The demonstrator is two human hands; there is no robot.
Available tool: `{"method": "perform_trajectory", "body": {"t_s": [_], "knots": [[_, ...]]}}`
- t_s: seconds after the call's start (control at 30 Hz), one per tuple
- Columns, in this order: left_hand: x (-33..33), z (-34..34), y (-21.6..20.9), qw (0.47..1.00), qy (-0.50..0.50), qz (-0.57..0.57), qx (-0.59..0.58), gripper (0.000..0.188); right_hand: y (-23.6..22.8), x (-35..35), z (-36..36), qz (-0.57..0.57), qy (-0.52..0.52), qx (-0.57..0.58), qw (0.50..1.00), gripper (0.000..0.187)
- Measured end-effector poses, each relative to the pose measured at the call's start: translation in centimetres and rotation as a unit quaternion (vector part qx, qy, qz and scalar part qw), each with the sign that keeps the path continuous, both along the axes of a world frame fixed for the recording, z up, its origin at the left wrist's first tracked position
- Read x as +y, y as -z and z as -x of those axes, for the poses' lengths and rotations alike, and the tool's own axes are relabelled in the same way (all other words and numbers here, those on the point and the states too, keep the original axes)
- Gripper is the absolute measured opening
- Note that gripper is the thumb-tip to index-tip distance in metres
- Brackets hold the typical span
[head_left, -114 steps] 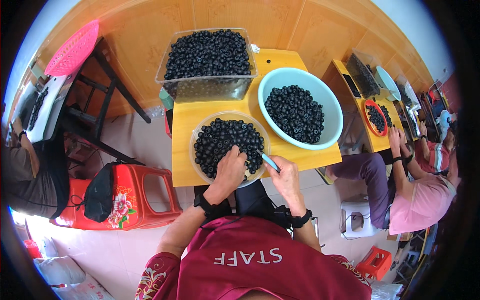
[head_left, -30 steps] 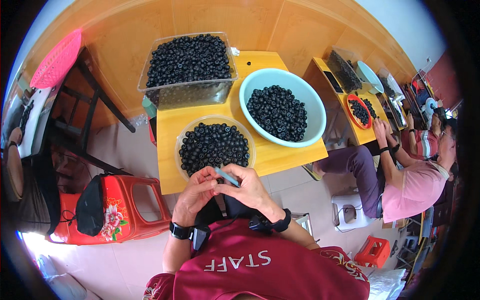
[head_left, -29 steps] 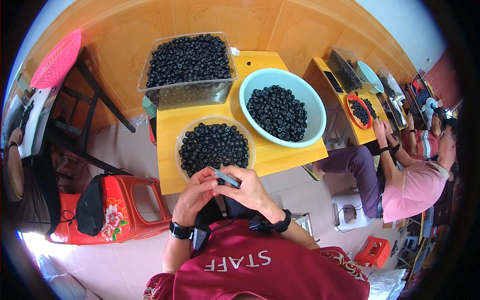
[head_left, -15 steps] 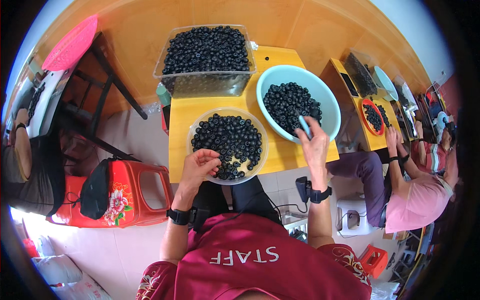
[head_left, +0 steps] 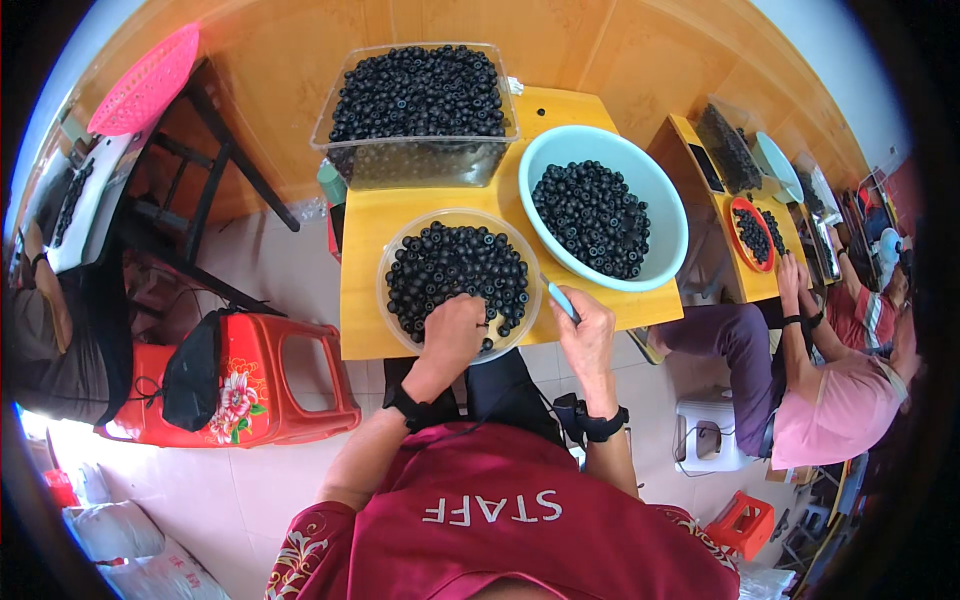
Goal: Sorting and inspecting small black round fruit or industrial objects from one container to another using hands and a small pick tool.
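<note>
My left hand [head_left: 453, 332] is over the near side of a round clear tray [head_left: 383, 285], its fingers curled together among small black ring-shaped pieces [head_left: 450, 265]. Whatever its fingertips pinch is hidden by the hand. Just right of that tray, my right hand [head_left: 588, 335] grips a slim tool by its light-blue handle [head_left: 563, 301]; the tool's thin end points up and left toward the tray's rim. A pale blue basin [head_left: 665, 240] stands beyond my right hand, with a heap of similar black pieces inside.
The yellow table [head_left: 375, 215] also bears a clear rectangular bin [head_left: 420, 170] heaped with black pieces. One loose piece [head_left: 541, 112] lies behind the basin. A red stool [head_left: 290, 380] stands at left. Co-workers sit on both sides; the one at right wears a pink shirt [head_left: 825, 400].
My right hand has moved from over the basin, left and down to beside the round tray, still holding the blue-handled tool. My left hand has shifted right over the tray, fingers curled further in.
</note>
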State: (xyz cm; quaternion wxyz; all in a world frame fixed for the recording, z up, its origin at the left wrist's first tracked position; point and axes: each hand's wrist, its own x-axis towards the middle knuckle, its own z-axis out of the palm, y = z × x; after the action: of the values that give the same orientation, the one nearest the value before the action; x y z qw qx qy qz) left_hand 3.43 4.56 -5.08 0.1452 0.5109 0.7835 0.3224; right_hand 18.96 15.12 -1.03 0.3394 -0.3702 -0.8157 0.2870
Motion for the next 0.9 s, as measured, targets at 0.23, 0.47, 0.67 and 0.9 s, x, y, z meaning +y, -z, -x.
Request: {"method": "perform_trajectory", "body": {"t_s": [0.23, 0.47, 0.67, 0.9], "knots": [[0.7, -0.7, 1.0, 1.000, -0.012, 0.024, 0.009, 0.014, 0.8, -0.6, -0.4, 0.008, 0.000, -0.033, 0.999, 0.010], [0.5, -0.7, 1.2, 0.998, 0.023, 0.007, 0.066, 0.019, 1.3, -1.0, -0.4, 0.007, -0.014, -0.020, 1.000, 0.009], [0.1, 0.0, 0.8, 0.999, 0.029, -0.033, 0.002, 0.018, 1.3, -0.9, -0.4, -0.013, -0.016, -0.023, 1.000, 0.010], [-2.2, 2.7, -1.7, 0.913, -0.001, -0.105, -0.394, 0.025, 0.4, -1.3, -0.3, 0.011, -0.034, -0.050, 0.998, 0.012]]}}
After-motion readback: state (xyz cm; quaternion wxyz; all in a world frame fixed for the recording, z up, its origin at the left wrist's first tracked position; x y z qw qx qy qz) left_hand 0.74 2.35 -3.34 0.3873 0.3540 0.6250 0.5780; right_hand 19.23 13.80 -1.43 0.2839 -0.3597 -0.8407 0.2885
